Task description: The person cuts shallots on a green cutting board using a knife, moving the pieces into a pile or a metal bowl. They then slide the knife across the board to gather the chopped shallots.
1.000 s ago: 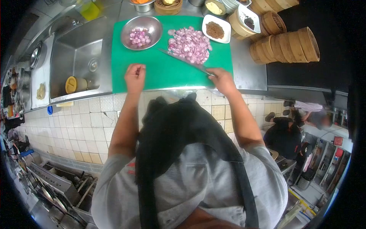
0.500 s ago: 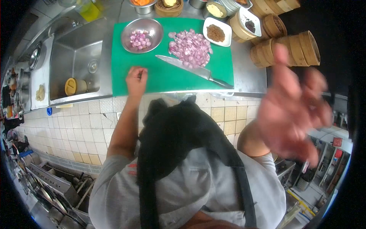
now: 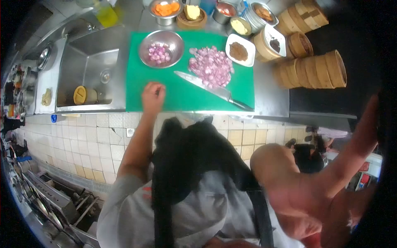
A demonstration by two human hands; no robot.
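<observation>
My left hand rests closed on the green cutting board, near its front left. Whatever its curled fingers may hold is hidden. Close to the camera, my right hand is raised at the lower right, slightly blurred, with fingers apart and nothing visible in them. A kitchen knife lies diagonally on the board, handle toward the front right. Its blade is beside a pile of sliced shallots. Behind my left hand, a steel bowl contains peeled shallots. A square white dish of brown paste overlaps the board's back right.
A steel sink with a yellow-lidded container is on the left. Bamboo steamers stand at the right. Along the back are a bowl of sliced carrots and other containers. Another person is partly visible at the right.
My right hand has come nearer the camera and lower in view. The view has tilted, shifting the counter downward. My left hand stays closed on the board; the knife has not moved on it.
</observation>
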